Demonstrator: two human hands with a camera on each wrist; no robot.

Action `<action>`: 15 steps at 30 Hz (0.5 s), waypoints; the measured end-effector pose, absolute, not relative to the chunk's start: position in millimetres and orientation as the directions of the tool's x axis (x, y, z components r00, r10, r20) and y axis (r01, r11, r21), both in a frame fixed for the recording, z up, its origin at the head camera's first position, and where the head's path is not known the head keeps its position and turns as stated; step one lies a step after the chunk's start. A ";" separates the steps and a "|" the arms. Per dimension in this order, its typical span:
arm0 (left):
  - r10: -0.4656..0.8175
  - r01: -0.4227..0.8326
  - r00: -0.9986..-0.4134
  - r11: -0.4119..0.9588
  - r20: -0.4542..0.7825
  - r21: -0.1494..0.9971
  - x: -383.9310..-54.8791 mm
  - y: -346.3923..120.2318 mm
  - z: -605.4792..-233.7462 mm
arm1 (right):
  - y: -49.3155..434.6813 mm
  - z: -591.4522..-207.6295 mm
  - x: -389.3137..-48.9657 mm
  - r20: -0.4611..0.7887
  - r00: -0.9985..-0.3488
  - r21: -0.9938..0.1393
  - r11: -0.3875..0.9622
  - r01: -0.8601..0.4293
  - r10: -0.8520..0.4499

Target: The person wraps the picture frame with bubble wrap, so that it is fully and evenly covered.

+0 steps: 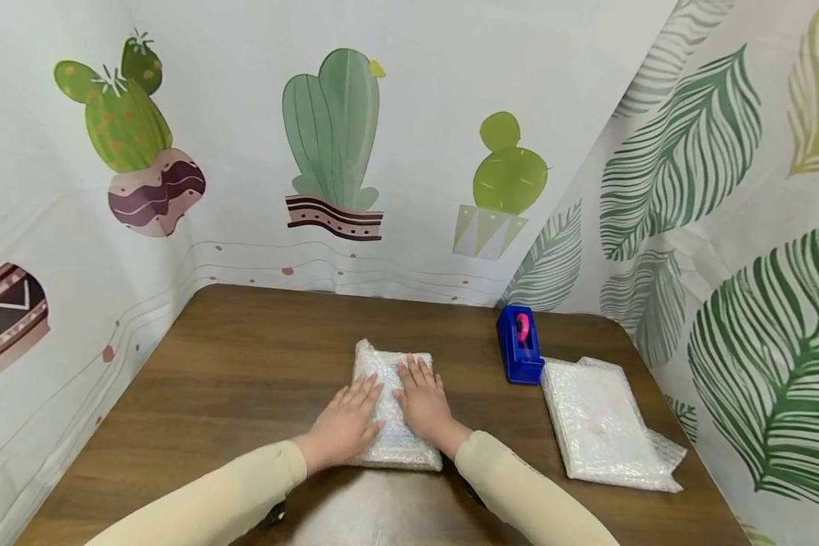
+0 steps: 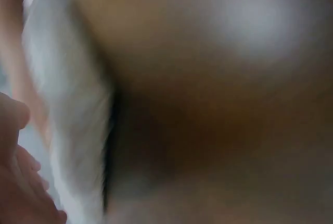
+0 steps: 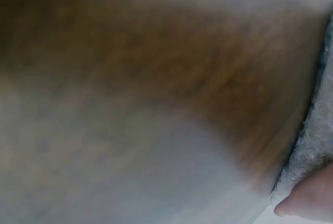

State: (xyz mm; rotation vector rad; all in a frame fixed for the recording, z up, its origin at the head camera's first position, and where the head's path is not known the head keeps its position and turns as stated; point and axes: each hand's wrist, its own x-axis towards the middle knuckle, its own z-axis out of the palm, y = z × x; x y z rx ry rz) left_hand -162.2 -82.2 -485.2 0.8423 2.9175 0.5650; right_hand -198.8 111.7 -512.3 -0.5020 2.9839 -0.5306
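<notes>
A flat rectangular package in bubble wrap (image 1: 397, 453) lies on the brown table, a little right of the middle in the head view. My left hand (image 1: 346, 425) rests on its left side with fingers extended. Flat on the upper right part of the wrap lies my right hand (image 1: 423, 398), its fingers straight and pointing away. In the left wrist view the package's edge (image 2: 78, 109) shows blurred beside the left fingers. The right wrist view catches a strip of bubble wrap (image 3: 315, 135) next to part of the right hand (image 3: 309, 198).
On the right stands a blue tape dispenser (image 1: 521, 349) with a pink core. A second bubble-wrapped package (image 1: 600, 425) lies beside it near the table's right edge, a loose flap sticking out. Printed cloth (image 1: 423, 152) with cacti and leaves hangs behind the wooden table (image 1: 246, 356).
</notes>
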 end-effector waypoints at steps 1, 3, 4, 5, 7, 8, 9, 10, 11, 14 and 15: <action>0.541 0.522 -0.840 0.775 0.053 0.357 -154.6 -81.9 -488.5 | 111.6 -511.2 -198.8 -0.015 -0.947 -0.344 0.891 -0.297 -0.322; 0.566 0.545 -0.823 0.763 0.048 0.347 -147.1 -80.9 -494.3 | 112.0 -510.1 -199.1 -0.033 -0.951 -0.338 0.899 -0.279 -0.308; 0.574 0.554 -0.817 0.761 0.048 0.338 -145.4 -80.2 -496.8 | 112.0 -509.9 -199.0 -0.036 -0.953 -0.332 0.903 -0.274 -0.302; 0.580 0.561 -0.814 0.762 0.045 0.325 -144.6 -79.3 -498.8 | 111.8 -510.2 -199.0 -0.039 -0.954 -0.327 0.906 -0.270 -0.298; 0.584 0.571 -0.810 0.766 0.051 0.296 -144.4 -78.0 -502.1 | 110.7 -510.9 -198.9 -0.048 -0.954 -0.318 0.910 -0.267 -0.297; 0.585 0.575 -0.809 0.769 0.054 0.277 -144.6 -77.5 -503.2 | 109.9 -511.4 -198.9 -0.053 -0.953 -0.314 0.911 -0.268 -0.299; 0.587 0.578 -0.808 0.773 0.050 0.263 -144.8 -76.9 -504.0 | 109.0 -511.8 -198.8 -0.049 -0.952 -0.308 0.911 -0.273 -0.302; 0.592 0.582 -0.805 0.773 0.044 0.254 -145.0 -76.1 -504.5 | 108.0 -512.0 -198.6 -0.044 -0.951 -0.302 0.912 -0.278 -0.305; 0.594 0.583 -0.804 0.774 0.035 0.249 -145.0 -75.0 -504.6 | 107.2 -512.1 -198.5 -0.045 -0.951 -0.299 0.913 -0.279 -0.306; 0.597 0.579 -0.802 0.773 0.013 0.257 -144.2 -71.1 -504.1 | 106.0 -511.0 -197.4 -0.034 -0.952 -0.291 0.914 -0.282 -0.305; 0.597 0.577 -0.802 0.774 0.005 0.261 -143.6 -69.6 -503.9 | 106.3 -510.5 -196.8 -0.028 -0.952 -0.291 0.913 -0.284 -0.305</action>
